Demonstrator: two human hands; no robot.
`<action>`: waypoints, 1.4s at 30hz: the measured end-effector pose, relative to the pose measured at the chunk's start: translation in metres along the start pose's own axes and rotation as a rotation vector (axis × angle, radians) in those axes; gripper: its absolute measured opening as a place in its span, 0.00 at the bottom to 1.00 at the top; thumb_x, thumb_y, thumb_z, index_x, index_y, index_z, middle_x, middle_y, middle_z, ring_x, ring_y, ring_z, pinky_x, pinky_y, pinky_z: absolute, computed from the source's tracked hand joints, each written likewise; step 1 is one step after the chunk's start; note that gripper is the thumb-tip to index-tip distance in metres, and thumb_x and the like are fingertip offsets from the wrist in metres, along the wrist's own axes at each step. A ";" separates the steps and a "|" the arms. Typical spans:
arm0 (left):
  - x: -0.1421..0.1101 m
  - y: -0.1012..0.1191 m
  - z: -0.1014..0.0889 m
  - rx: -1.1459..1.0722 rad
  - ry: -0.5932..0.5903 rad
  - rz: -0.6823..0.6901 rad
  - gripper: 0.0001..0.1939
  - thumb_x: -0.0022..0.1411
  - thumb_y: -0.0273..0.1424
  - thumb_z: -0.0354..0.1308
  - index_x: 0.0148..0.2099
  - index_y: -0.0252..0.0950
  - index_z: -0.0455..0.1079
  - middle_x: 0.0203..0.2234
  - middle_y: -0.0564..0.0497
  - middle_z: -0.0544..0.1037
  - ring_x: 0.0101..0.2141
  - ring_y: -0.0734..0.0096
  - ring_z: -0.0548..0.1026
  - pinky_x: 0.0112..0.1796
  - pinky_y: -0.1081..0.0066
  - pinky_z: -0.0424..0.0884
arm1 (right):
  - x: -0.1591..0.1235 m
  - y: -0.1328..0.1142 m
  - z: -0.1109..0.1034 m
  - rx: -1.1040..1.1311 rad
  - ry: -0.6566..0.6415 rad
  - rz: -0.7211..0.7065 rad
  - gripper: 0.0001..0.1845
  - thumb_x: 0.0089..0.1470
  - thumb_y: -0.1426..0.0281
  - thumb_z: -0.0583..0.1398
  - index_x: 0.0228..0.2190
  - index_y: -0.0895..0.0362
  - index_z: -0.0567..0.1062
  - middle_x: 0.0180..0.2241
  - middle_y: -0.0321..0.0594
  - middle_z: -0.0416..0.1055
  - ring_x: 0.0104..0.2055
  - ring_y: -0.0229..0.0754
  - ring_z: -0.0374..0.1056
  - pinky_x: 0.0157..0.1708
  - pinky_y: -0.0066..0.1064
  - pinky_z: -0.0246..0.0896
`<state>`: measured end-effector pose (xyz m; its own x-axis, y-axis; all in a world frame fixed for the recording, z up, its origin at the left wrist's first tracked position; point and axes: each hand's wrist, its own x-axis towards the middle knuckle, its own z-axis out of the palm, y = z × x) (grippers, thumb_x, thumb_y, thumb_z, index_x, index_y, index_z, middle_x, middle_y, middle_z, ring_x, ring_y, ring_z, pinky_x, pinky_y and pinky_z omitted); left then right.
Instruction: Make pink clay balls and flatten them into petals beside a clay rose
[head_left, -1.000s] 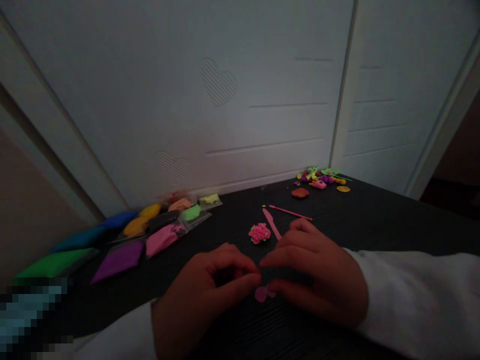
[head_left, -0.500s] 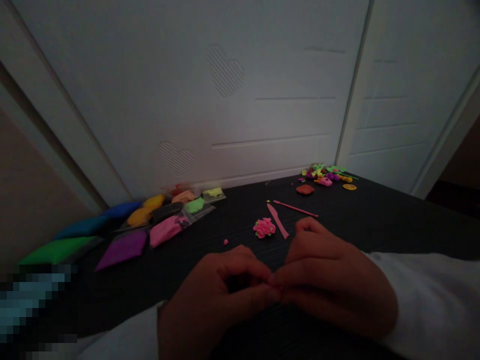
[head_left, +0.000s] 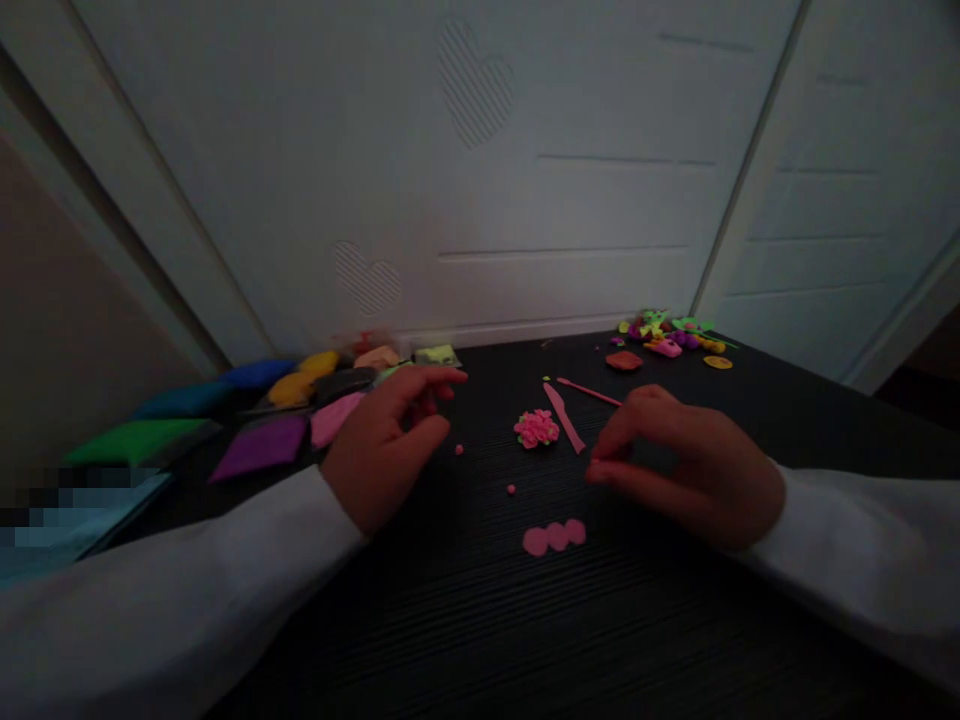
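Observation:
On the dark table a flat pink clay strip made of three joined discs lies between my hands. My left hand reaches to the left with its fingers stretched out, holding nothing, its fingertips beside the pink clay bag. My right hand rests on the table right of the strip, fingers loosely curved and apart, with nothing in them. A pink clay flower sits further back, with a flat pink modelling tool and a thin pink stick beside it. Two tiny pink clay balls lie near the flower.
Bags of coloured clay, among them purple, green, blue and yellow, lie along the left. A cluster of small clay figures sits at the back right against the white panelled wall. The light is dim.
My hands have come apart and let go of the pink strip, which now lies on the table. My left hand has swung left toward the clay bags. The view has tilted down.

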<state>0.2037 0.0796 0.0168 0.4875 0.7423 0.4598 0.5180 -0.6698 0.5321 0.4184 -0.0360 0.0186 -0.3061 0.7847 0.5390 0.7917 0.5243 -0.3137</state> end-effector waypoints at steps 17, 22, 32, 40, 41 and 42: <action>-0.008 0.000 0.009 0.337 -0.312 0.102 0.14 0.53 0.29 0.45 0.45 0.37 0.58 0.29 0.53 0.67 0.29 0.72 0.66 0.31 0.70 0.62 | -0.002 -0.003 0.003 0.056 0.030 0.068 0.03 0.46 0.70 0.58 0.27 0.55 0.70 0.23 0.33 0.66 0.27 0.35 0.61 0.31 0.30 0.53; -0.007 0.000 0.009 0.223 -0.299 0.073 0.18 0.53 0.29 0.47 0.48 0.39 0.54 0.30 0.55 0.68 0.29 0.75 0.67 0.31 0.72 0.63 | -0.002 -0.002 0.000 0.075 -0.027 0.165 0.05 0.48 0.69 0.56 0.30 0.55 0.70 0.26 0.34 0.68 0.29 0.35 0.62 0.30 0.29 0.55; -0.009 0.006 0.006 0.381 -0.315 0.193 0.12 0.54 0.29 0.44 0.42 0.34 0.59 0.30 0.49 0.68 0.31 0.70 0.67 0.33 0.69 0.63 | -0.001 -0.005 0.000 0.112 -0.073 0.252 0.05 0.48 0.68 0.56 0.29 0.55 0.70 0.26 0.35 0.69 0.29 0.35 0.64 0.30 0.29 0.58; -0.011 0.012 0.005 0.503 -0.280 0.290 0.09 0.53 0.27 0.44 0.36 0.33 0.62 0.28 0.48 0.68 0.32 0.66 0.65 0.35 0.65 0.61 | 0.001 0.006 0.012 0.090 -0.161 0.211 0.06 0.48 0.71 0.55 0.31 0.55 0.70 0.26 0.34 0.68 0.29 0.35 0.63 0.31 0.30 0.57; -0.012 0.012 0.006 0.506 -0.262 0.296 0.09 0.52 0.27 0.44 0.35 0.34 0.63 0.28 0.48 0.68 0.32 0.66 0.64 0.34 0.65 0.61 | 0.002 0.007 0.014 0.080 -0.179 0.188 0.06 0.48 0.71 0.55 0.31 0.55 0.70 0.27 0.35 0.68 0.30 0.35 0.63 0.32 0.30 0.56; -0.012 0.012 0.007 0.507 -0.249 0.303 0.09 0.51 0.26 0.45 0.34 0.34 0.63 0.27 0.48 0.67 0.31 0.66 0.64 0.34 0.65 0.61 | 0.003 0.008 0.016 0.070 -0.194 0.164 0.06 0.48 0.71 0.55 0.31 0.56 0.70 0.27 0.35 0.68 0.31 0.36 0.63 0.33 0.31 0.56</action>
<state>0.2088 0.0625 0.0123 0.7814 0.5320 0.3261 0.5700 -0.8212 -0.0261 0.4156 -0.0241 0.0055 -0.2779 0.9063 0.3183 0.8026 0.4012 -0.4415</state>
